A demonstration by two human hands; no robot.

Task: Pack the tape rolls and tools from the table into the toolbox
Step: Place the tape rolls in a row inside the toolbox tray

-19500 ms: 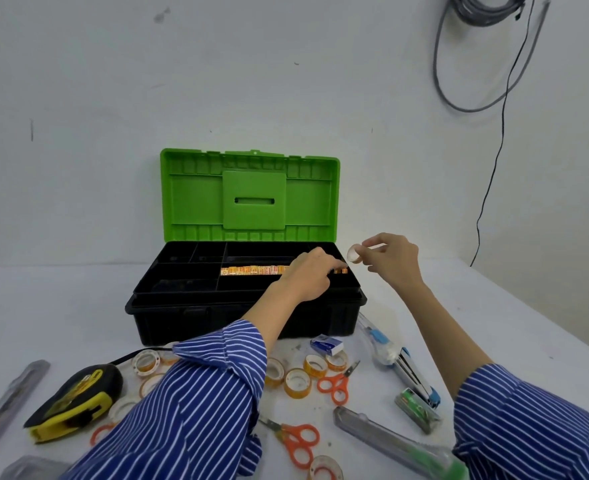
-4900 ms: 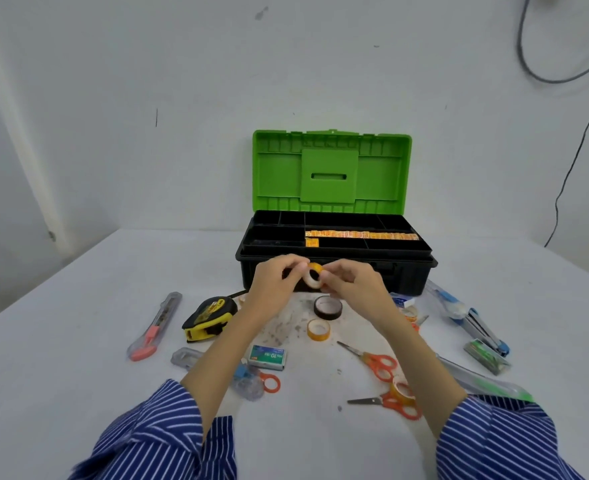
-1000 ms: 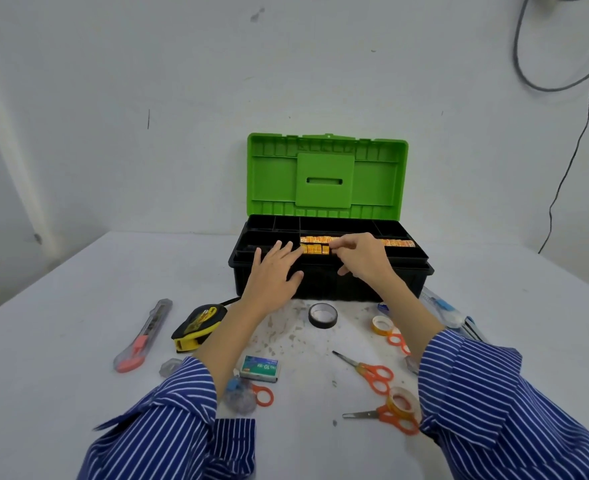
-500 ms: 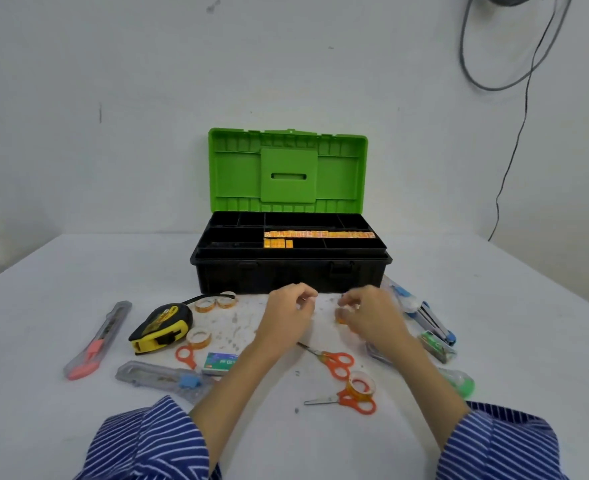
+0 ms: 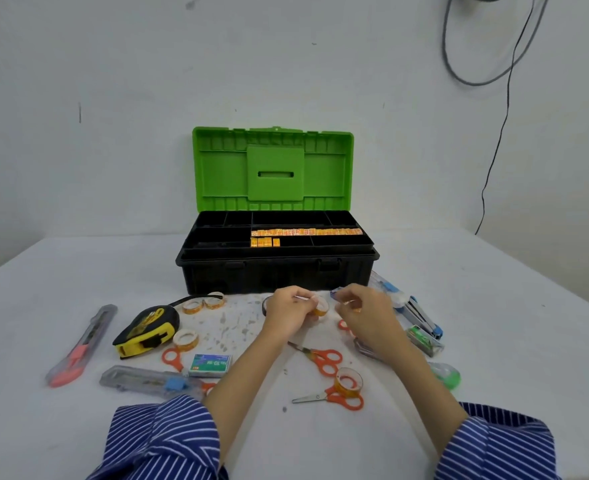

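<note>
White tabletop (image 5: 494, 306): left hand (image 5: 288, 311) pinches a small clear tape roll (image 5: 320, 306); right hand (image 5: 366, 315) fingers curl round another, before the open green-lidded black toolbox (image 5: 275, 268).

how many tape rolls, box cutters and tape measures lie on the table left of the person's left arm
tape rolls: 3
box cutters: 2
tape measure: 1
total: 6
</note>
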